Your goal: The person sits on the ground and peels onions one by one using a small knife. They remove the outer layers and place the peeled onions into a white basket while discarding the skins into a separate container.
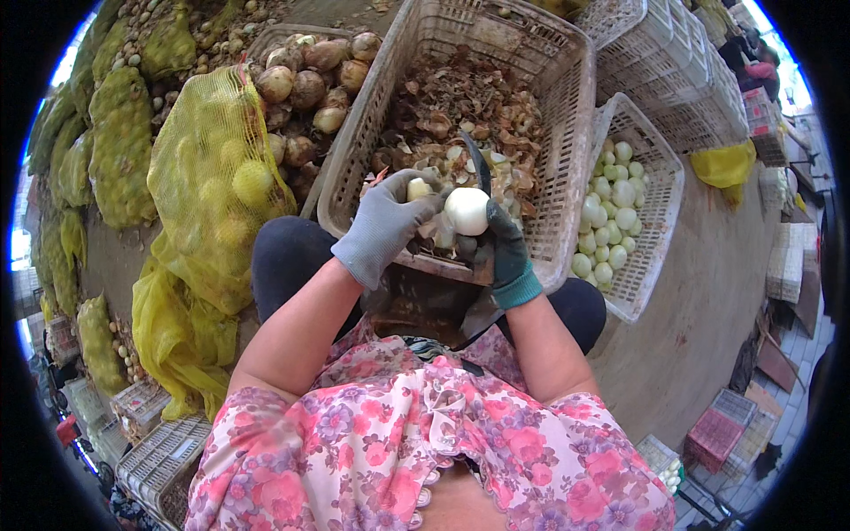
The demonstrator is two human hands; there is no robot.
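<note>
A peeled white onion [467,211] is held over the near edge of a large plastic crate [564,133]. My right hand [508,242], in a dark and green glove, grips the onion's right side together with a knife, whose curved blade [478,159] points up and away behind the onion. My left hand [392,219], in a grey glove, pinches a small pale onion piece [418,189] just left of the onion. Below both hands lie onion skins [465,99] in the crate. The knife's handle is mostly hidden by my right hand.
Peeled onions [601,229] fill part of a white crate [667,219] at the right. Unpeeled onions [309,89] lie in a container at the upper left, beside a yellow mesh sack [206,172]. Stacked crates [664,73] stand at the upper right. A person [760,66] is far off there.
</note>
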